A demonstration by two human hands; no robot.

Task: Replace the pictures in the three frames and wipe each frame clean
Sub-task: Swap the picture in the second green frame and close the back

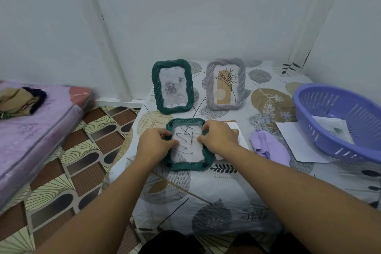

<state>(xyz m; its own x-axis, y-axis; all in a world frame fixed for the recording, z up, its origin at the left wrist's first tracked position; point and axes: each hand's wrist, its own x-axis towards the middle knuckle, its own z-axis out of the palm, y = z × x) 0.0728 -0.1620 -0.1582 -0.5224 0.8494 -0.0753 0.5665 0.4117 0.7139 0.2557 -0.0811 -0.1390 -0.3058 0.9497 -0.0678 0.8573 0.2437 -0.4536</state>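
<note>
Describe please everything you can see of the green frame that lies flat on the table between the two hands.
The lying green frame is a dark teal rectangle with a twisted, rope-like border that looks like plastic or resin. It lies flat on the leaf-patterned tablecloth, in front of the two upright frames. Its middle shows a whitish sheet with a thin dark zigzag line across it. The left hand grips its left edge, fingers on the sheet; the right hand holds its right edge the same way.

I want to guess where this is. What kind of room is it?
Probably a room at home: a mattress lies on the patterned floor, and a low table in a leaf-print cloth stands in the corner.
</note>
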